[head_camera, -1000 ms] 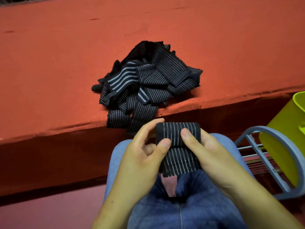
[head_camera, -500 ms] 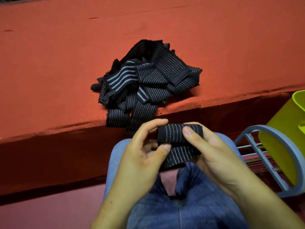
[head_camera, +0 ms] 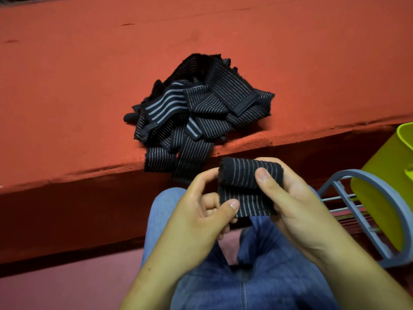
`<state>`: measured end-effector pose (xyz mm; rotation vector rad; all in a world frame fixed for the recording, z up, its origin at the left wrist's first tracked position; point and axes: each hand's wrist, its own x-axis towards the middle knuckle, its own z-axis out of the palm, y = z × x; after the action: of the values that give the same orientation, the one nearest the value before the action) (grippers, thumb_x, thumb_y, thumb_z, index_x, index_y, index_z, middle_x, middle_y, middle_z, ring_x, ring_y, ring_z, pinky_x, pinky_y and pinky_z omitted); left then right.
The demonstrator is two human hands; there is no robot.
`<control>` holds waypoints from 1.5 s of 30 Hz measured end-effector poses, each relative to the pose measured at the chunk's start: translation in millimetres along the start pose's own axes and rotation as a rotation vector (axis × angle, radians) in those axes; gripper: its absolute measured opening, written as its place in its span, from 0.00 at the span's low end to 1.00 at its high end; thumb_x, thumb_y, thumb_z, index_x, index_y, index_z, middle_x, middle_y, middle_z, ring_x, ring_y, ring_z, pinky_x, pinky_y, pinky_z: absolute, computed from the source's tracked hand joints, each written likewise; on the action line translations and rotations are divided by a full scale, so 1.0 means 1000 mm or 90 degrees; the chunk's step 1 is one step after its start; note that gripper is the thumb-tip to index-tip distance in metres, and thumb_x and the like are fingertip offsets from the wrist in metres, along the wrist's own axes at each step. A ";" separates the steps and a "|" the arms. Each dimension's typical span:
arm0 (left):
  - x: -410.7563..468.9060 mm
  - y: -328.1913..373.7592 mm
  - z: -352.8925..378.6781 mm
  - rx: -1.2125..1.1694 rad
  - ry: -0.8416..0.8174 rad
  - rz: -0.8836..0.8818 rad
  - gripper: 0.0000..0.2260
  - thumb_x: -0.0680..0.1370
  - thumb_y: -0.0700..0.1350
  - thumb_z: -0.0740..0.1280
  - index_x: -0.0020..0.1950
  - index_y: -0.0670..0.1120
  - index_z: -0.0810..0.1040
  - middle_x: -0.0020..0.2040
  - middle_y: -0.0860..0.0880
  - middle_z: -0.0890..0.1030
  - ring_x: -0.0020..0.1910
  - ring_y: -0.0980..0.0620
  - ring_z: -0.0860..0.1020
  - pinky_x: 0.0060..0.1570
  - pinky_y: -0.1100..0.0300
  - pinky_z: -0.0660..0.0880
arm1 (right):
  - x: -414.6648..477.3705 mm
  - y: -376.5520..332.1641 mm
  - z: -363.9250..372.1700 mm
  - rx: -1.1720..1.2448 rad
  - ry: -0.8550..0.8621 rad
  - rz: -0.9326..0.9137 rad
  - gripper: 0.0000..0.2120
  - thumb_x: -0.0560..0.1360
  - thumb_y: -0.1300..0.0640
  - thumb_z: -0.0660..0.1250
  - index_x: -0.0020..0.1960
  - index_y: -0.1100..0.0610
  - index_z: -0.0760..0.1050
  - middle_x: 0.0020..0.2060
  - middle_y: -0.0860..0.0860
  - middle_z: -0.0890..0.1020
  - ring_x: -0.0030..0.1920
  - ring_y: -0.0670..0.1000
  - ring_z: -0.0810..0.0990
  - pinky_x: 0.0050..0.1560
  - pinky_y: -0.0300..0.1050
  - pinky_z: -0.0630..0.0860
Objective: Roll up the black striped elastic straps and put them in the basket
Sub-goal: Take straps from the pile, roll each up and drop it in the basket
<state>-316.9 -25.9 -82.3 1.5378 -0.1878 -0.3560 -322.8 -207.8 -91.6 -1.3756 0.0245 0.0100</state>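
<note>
Up and left of the fingers, on the red counter: heaped unrolled straps, two ends drooping over the edge. Pinching the flat tail of the half-rolled strap with the left hand, thumb on top. Clamping the roll with the right hand, thumb across it, long axis left to right between both sets of fingers. Right of the fingers, nearer the right hand: likely the basket, yellow-green, by a blue rack.

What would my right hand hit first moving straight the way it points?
Probably the black striped elastic strap ends hanging over the red ledge, though depth is unclear.
</note>
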 end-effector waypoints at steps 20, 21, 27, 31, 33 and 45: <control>-0.002 -0.008 0.024 -0.030 0.056 -0.103 0.07 0.78 0.46 0.75 0.43 0.44 0.85 0.38 0.45 0.85 0.37 0.53 0.81 0.38 0.62 0.78 | -0.001 -0.002 0.004 -0.032 -0.022 -0.063 0.15 0.79 0.46 0.69 0.59 0.55 0.77 0.44 0.48 0.84 0.44 0.45 0.83 0.44 0.39 0.79; -0.003 -0.008 0.024 -0.021 0.052 -0.100 0.06 0.78 0.44 0.74 0.42 0.44 0.85 0.38 0.45 0.85 0.37 0.53 0.81 0.38 0.63 0.77 | 0.000 -0.002 0.004 -0.035 -0.018 -0.067 0.14 0.79 0.47 0.69 0.59 0.55 0.77 0.44 0.49 0.84 0.44 0.45 0.83 0.43 0.39 0.79; -0.002 -0.005 0.023 -0.043 -0.007 -0.139 0.08 0.79 0.48 0.74 0.40 0.48 0.86 0.38 0.47 0.85 0.36 0.55 0.78 0.37 0.64 0.76 | -0.003 -0.004 0.003 -0.047 -0.034 -0.083 0.12 0.79 0.53 0.67 0.60 0.56 0.75 0.41 0.48 0.84 0.38 0.44 0.82 0.39 0.38 0.79; -0.001 -0.007 0.015 -0.048 -0.026 -0.155 0.19 0.74 0.60 0.70 0.53 0.46 0.85 0.51 0.48 0.88 0.46 0.55 0.83 0.47 0.61 0.78 | 0.001 -0.006 -0.001 -0.093 -0.038 -0.099 0.12 0.78 0.54 0.66 0.60 0.57 0.76 0.44 0.41 0.83 0.47 0.39 0.81 0.49 0.33 0.77; 0.001 -0.007 0.009 -0.054 -0.007 -0.159 0.23 0.75 0.65 0.67 0.56 0.48 0.84 0.54 0.50 0.87 0.51 0.53 0.84 0.51 0.58 0.79 | 0.002 -0.007 -0.005 -0.096 -0.052 -0.087 0.13 0.78 0.54 0.66 0.60 0.56 0.76 0.45 0.42 0.83 0.49 0.40 0.81 0.52 0.34 0.76; 0.011 0.007 -0.007 -0.098 0.041 -0.069 0.17 0.77 0.55 0.70 0.58 0.45 0.83 0.49 0.41 0.84 0.45 0.44 0.81 0.41 0.60 0.78 | -0.002 -0.010 -0.010 -0.110 -0.128 -0.038 0.15 0.75 0.57 0.72 0.61 0.49 0.80 0.53 0.53 0.82 0.52 0.47 0.81 0.53 0.42 0.81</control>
<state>-303.2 -23.2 -76.9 1.4090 -0.0251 -0.3970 -324.8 -219.5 -83.8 -1.5412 -0.1900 0.1026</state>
